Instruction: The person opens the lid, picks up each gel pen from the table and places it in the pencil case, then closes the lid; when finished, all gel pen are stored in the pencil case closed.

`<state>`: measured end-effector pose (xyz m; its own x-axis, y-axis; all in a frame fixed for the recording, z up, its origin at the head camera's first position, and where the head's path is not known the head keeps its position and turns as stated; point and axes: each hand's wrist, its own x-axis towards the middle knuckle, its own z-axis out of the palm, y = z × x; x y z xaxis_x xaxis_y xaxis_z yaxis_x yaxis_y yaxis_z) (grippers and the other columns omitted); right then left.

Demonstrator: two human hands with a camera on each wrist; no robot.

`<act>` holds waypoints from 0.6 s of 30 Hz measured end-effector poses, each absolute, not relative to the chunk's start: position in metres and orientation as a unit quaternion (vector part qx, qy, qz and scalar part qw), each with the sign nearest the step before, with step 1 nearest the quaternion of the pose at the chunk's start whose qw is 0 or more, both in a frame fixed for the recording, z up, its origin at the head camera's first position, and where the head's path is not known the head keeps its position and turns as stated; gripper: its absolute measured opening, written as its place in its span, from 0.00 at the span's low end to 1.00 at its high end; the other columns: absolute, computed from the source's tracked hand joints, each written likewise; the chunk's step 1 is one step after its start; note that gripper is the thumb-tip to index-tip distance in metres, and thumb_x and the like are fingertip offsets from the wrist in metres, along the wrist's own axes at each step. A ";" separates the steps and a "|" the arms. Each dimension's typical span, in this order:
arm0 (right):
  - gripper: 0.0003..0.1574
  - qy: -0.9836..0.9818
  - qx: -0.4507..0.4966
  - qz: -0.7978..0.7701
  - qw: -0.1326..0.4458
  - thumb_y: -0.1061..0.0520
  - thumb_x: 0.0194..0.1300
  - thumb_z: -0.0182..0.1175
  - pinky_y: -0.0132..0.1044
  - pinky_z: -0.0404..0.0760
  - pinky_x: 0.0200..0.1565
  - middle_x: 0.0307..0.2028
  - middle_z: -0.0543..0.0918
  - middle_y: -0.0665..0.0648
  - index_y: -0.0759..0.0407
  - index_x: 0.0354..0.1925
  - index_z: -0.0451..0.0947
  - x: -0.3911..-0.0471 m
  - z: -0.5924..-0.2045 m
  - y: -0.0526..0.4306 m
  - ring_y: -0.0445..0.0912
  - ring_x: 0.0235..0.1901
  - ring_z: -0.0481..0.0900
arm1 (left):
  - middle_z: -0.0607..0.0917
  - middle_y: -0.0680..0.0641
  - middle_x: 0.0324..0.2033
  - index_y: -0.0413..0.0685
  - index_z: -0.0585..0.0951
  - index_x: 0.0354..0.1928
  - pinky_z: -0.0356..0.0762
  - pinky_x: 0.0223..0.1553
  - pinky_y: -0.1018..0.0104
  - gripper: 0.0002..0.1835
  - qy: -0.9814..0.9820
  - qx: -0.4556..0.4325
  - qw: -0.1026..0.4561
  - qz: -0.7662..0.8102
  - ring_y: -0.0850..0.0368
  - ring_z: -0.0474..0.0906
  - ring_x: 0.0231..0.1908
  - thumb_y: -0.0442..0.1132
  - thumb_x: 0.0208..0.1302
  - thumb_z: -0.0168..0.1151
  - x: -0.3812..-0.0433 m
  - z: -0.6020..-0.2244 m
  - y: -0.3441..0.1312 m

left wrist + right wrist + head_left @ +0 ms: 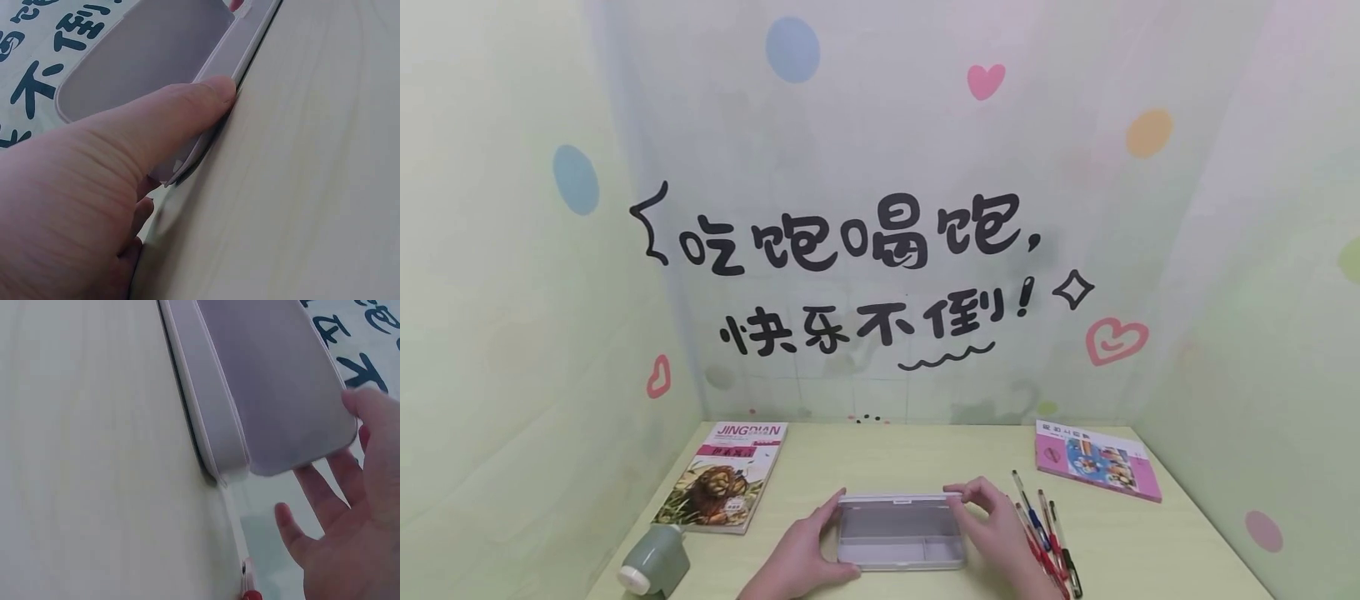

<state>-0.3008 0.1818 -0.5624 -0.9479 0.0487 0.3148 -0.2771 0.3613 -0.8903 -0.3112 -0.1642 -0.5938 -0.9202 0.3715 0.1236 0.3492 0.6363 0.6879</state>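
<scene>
A pale, see-through plastic pencil case (880,552) lies on the table with its lid raised. Its divided tray shows no contents in the head view. My left hand (805,554) grips the left end, the thumb (215,90) against the front edge in the left wrist view and the fingers partly hidden behind. At the upper right corner, my right hand (996,529) pinches the raised lid (287,394); in the right wrist view the thumb lies on its edge and other fingers reach behind it. Several pens (1041,525) lie just right of that hand.
Back left on the table lies a book (722,479) with a lion cover. A pink book (1097,462) is at the back right. At the front left stands a grey-green object with a white knob (658,562). Printed fabric walls (865,108) enclose the table's back and sides.
</scene>
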 end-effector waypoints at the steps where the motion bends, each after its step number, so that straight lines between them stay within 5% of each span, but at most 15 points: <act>1: 0.13 -0.811 0.063 0.559 0.158 0.55 0.71 0.75 0.38 0.84 0.69 0.47 0.96 0.45 0.50 0.35 0.78 -0.302 -0.562 0.179 0.34 0.53 0.90 | 0.78 0.37 0.77 0.48 0.60 0.88 0.71 0.77 0.26 0.71 0.904 0.197 0.017 0.380 0.31 0.77 0.74 0.65 0.45 0.87 -0.311 -0.594 -0.164; 5: 0.09 -0.808 0.039 0.555 0.195 0.56 0.72 0.75 0.29 0.86 0.62 0.47 0.96 0.47 0.48 0.37 0.82 -0.304 -0.562 0.171 0.33 0.50 0.90 | 0.77 0.39 0.78 0.46 0.58 0.88 0.69 0.78 0.27 0.73 0.903 0.193 0.016 0.384 0.32 0.75 0.76 0.66 0.45 0.87 -0.311 -0.595 -0.163; 18: 0.09 -0.777 -0.052 0.587 0.220 0.54 0.72 0.76 0.21 0.88 0.51 0.49 0.96 0.57 0.54 0.44 0.86 -0.315 -0.554 0.154 0.32 0.45 0.91 | 0.81 0.45 0.75 0.47 0.54 0.89 0.66 0.78 0.22 0.74 0.897 0.184 0.026 0.401 0.32 0.74 0.77 0.64 0.47 0.87 -0.311 -0.593 -0.161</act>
